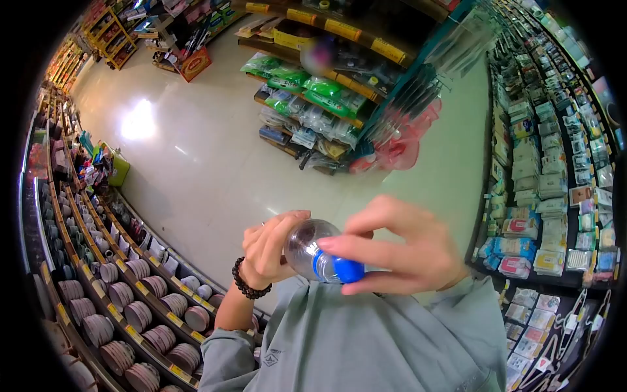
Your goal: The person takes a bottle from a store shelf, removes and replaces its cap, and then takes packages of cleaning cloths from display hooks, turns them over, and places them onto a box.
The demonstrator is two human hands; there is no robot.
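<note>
A clear plastic bottle (302, 243) with a blue cap (348, 270) is held in front of my chest, its cap pointing to the lower right. My left hand (269, 247), with a dark beaded bracelet (247, 281) on the wrist, is wrapped round the bottle's body. My right hand (398, 251) reaches in from the right, with its thumb and fingers closed around the blue cap and neck. The palm side of my left hand is hidden behind the bottle.
Curved shelves of bowls and cups (137, 313) run along the left. A shelf unit with green packages (320, 91) stands ahead, red bags (401, 140) at its end. Racks of packaged goods (548, 170) line the right. Pale floor (202, 130) lies between them.
</note>
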